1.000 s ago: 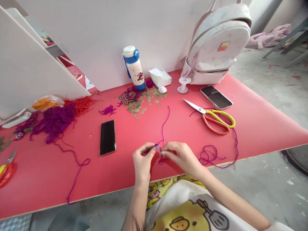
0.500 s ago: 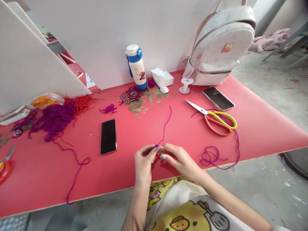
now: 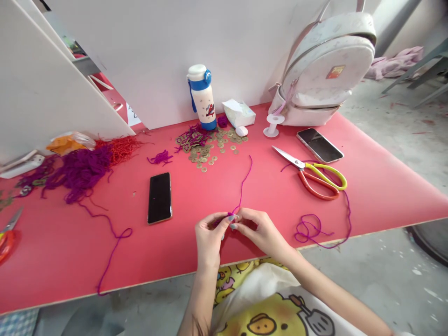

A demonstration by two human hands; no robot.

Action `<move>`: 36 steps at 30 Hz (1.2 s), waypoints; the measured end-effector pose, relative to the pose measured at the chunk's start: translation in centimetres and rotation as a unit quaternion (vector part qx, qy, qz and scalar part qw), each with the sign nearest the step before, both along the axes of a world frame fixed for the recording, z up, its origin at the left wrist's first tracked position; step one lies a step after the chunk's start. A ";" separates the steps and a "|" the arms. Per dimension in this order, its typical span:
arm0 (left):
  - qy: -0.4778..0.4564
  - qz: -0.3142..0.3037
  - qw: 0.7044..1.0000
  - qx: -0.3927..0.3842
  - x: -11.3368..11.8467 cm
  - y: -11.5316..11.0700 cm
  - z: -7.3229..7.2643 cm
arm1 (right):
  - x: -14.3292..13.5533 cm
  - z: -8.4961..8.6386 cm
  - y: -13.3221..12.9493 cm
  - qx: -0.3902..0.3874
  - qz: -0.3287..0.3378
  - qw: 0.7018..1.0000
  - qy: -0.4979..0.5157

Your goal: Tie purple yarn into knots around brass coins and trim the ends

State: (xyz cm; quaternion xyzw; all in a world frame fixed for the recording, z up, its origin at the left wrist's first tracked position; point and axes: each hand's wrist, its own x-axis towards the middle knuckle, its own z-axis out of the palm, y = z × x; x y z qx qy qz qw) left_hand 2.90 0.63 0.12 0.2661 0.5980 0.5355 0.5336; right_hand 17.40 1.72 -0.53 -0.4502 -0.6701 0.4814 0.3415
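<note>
My left hand [image 3: 209, 238] and my right hand [image 3: 261, 232] meet fingertip to fingertip near the front edge of the red table [image 3: 245, 196]. Both pinch the same purple string [image 3: 244, 183], which rises from the fingers and runs away toward a pile of brass coins [image 3: 206, 147]. Whatever sits between the fingertips is too small to make out. A black phone [image 3: 160, 197] lies left of my left hand. A loose coil of purple string [image 3: 317, 228] lies right of my right hand.
Orange-and-yellow scissors [image 3: 311, 173] and a second phone [image 3: 319, 144] lie at the right, an empty white spool [image 3: 273, 125] and white backpack [image 3: 324, 70] behind. A blue-capped bottle [image 3: 203, 97] and tissue pack [image 3: 239, 113] stand by the white partition. Purple and red yarn [image 3: 80, 165] heaps at left.
Both hands stay together on the string, with only small finger shifts. The view has drifted slightly, so everything sits a little further right and up.
</note>
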 end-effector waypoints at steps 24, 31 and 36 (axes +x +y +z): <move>0.133 -0.127 0.980 0.072 -0.4 -0.5 0.3 | 1.7 1.3 2.6 -0.163 0.015 0.954 0.249; 0.158 -0.153 0.973 0.068 -0.4 -0.8 0.3 | 2.0 1.8 2.9 -0.153 -0.007 0.944 0.291; 0.127 -0.176 0.974 0.067 -0.5 -0.8 0.2 | 2.2 1.8 3.1 -0.124 -0.040 0.955 0.267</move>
